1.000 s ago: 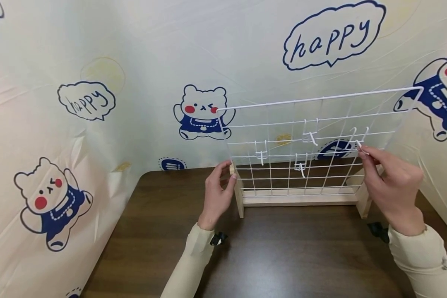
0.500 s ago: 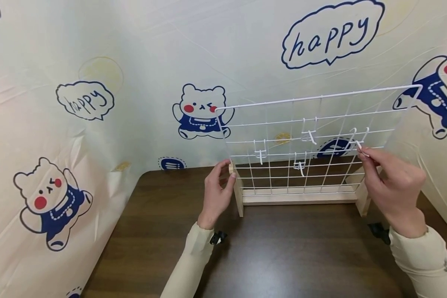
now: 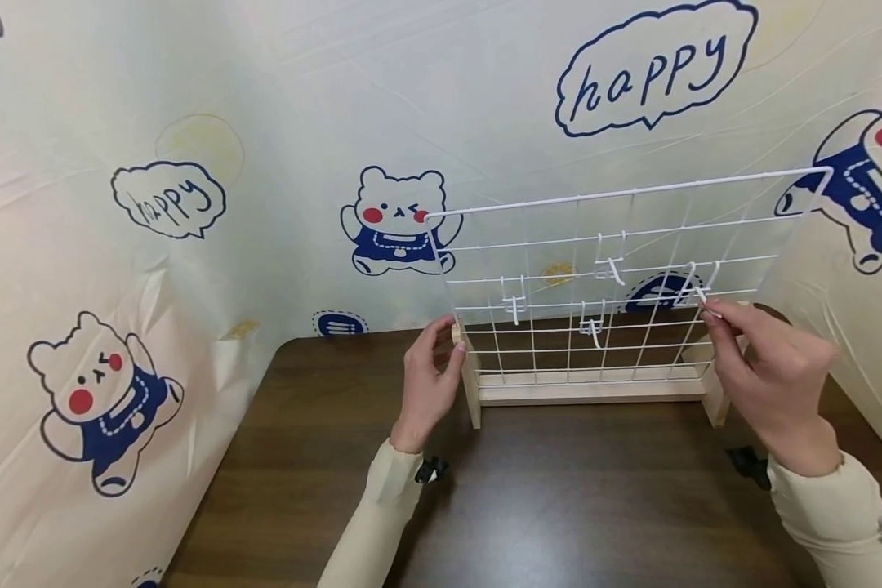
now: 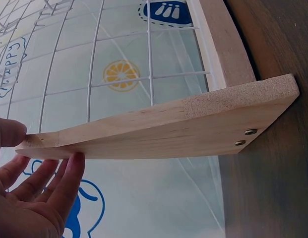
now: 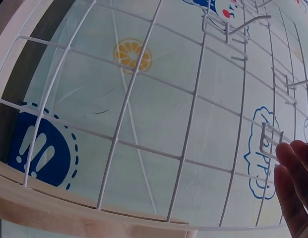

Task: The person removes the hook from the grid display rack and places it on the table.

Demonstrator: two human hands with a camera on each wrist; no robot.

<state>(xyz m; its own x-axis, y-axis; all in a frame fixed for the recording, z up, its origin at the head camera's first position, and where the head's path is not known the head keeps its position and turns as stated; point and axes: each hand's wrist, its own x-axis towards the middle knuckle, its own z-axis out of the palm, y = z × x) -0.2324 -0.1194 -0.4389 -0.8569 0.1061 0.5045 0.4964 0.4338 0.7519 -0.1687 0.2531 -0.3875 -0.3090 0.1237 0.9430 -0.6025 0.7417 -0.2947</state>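
A white wire grid rack point(image 3: 632, 193) stands upright in a wooden frame. My left hand point(image 3: 429, 376) holds the frame's left wooden upright point(image 4: 144, 131), thumb on one side and fingers on the other. On the grid's right part, my right hand point(image 3: 775, 359) pinches the prong of a white wire hook point(image 3: 698, 294). Its two bent arms overlap the grid wires, and fingertips cover the prong's end. In the right wrist view that hook point(image 5: 263, 141) shows just beside the fingers. More white hooks hang on the grid: one higher up point(image 3: 615, 271), one at left point(image 3: 514, 306), one lower point(image 3: 592, 328).
A pale wooden crossbar point(image 3: 588, 394) joins the frame's two legs at the bottom. The rack stands on a dark brown wooden table point(image 3: 544, 498). Behind it hangs a printed cloth point(image 3: 279, 98) with bears and "happy" bubbles. Two screws point(image 4: 250, 132) show on the left upright.
My right hand has come down a little and slightly left, and the hook it pinches now sits lower against the grid. The left hand stays at the upright.
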